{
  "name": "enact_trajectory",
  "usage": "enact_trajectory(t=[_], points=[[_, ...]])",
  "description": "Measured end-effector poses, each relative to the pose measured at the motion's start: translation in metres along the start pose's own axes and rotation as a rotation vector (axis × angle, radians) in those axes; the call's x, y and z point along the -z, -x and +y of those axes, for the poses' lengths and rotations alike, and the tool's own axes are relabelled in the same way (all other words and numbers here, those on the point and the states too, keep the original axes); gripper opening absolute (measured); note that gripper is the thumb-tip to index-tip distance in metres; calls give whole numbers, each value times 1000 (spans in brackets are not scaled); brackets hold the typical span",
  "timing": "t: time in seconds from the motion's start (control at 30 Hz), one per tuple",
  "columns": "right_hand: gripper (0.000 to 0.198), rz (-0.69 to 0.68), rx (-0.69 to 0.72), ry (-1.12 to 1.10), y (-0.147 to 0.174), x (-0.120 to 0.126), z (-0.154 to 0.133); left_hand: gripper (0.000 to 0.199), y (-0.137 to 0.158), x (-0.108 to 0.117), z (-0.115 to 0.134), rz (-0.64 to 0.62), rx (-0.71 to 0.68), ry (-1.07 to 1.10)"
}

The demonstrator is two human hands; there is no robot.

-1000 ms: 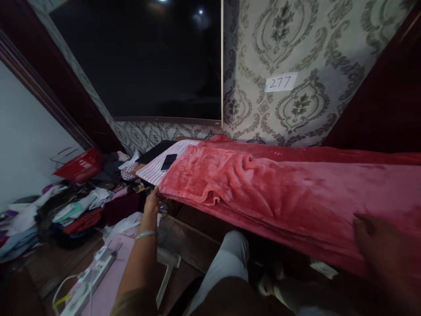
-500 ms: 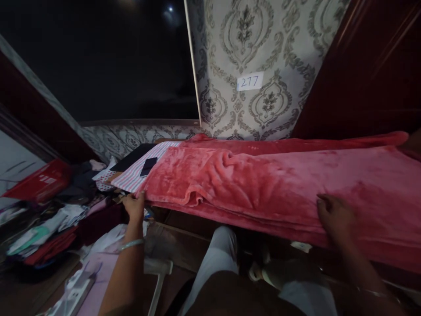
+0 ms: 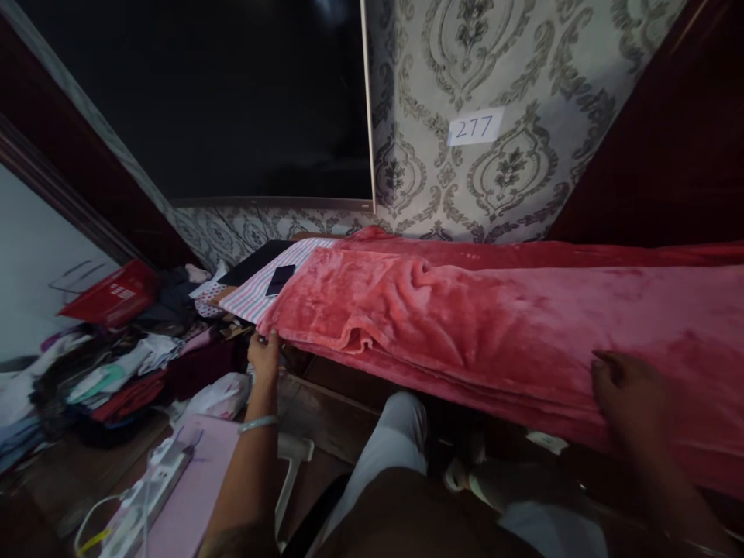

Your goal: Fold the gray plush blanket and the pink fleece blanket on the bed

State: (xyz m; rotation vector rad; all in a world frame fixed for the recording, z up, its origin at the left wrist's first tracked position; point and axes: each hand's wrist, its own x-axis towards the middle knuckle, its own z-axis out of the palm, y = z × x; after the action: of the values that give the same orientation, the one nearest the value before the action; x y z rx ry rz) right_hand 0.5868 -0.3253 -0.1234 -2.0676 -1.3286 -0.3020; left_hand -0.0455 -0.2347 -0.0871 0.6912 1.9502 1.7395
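A folded coral-red plush blanket point(image 3: 511, 310) stretches along a long low surface, with wrinkles and a raised fold near its left part. At its front left corner my left hand point(image 3: 265, 353) has its fingers closed on the edge. My right hand point(image 3: 633, 395) rests on or just over the front of the blanket toward the right, fingers loosely bent, with a gap between thumb and forefinger. Beyond the blanket's left end lies a pink, white and blue striped cloth point(image 3: 249, 300) with a dark phone point(image 3: 280, 280) on it.
A large black television point(image 3: 267, 108) hangs over the surface's left half. Piled clothes point(image 3: 133, 380) and a red basket point(image 3: 116, 293) stand on the left. A white power strip point(image 3: 145, 492) lies on a pink board point(image 3: 201, 473) below. My legs are close to the front edge.
The view has swung a little left, so everything sits farther right in the picture. Both hands keep about the same places on the blanket, whose folds look unchanged.
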Motion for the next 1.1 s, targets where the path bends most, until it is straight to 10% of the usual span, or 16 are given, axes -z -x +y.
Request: enact_trajectory(t=[0.47, 1.1], points=[[67, -16, -3, 20, 0, -4, 6, 14, 12, -1, 27, -179, 489, 483], [39, 132, 14, -133, -1, -15, -6, 34, -3, -30, 59, -358, 451, 593]])
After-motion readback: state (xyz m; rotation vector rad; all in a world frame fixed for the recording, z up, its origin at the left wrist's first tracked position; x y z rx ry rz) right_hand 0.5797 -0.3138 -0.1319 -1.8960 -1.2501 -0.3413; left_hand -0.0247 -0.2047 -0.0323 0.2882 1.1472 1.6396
